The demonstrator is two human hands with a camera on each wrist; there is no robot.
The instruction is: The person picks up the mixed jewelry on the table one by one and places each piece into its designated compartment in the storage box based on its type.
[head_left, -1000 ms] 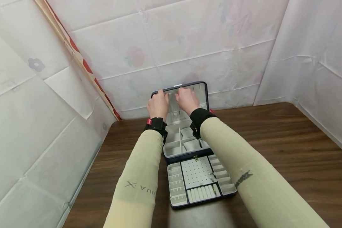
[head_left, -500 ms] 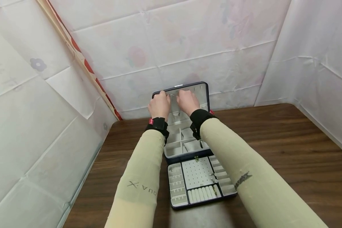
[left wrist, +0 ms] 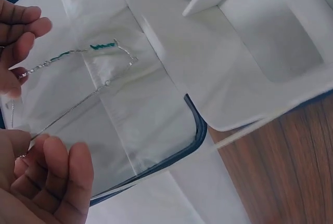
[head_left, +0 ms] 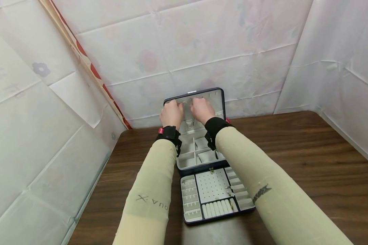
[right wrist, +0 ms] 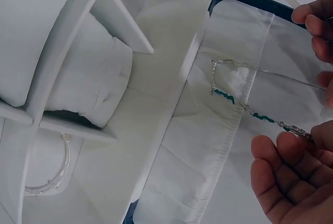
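Observation:
A dark blue jewellery box [head_left: 199,167] stands open on the wooden table, its lid [head_left: 218,98] upright against the wall. Both hands work at the lid's pale fabric pocket [left wrist: 140,125]. A thin silver necklace [right wrist: 229,98] with a teal beaded stretch is strung across it. My right hand [head_left: 201,109] pinches the beaded end [right wrist: 299,129]. My left hand [head_left: 171,114] holds the plain chain [left wrist: 62,115] between its curled fingers [left wrist: 57,172]. The necklace [left wrist: 104,45] bends at a corner over the pocket.
A removable tray [head_left: 216,218] with a dotted panel, ring rolls and small slots lies in front of the box. The box's grey compartments [right wrist: 83,78] hold a clear ring [right wrist: 52,182]. White sheeting walls the table on the left, back and right. Bare wood [head_left: 294,149] extends to the right.
Both hands have dropped a little from the lid's top edge toward its pocket. The box and tray have not moved.

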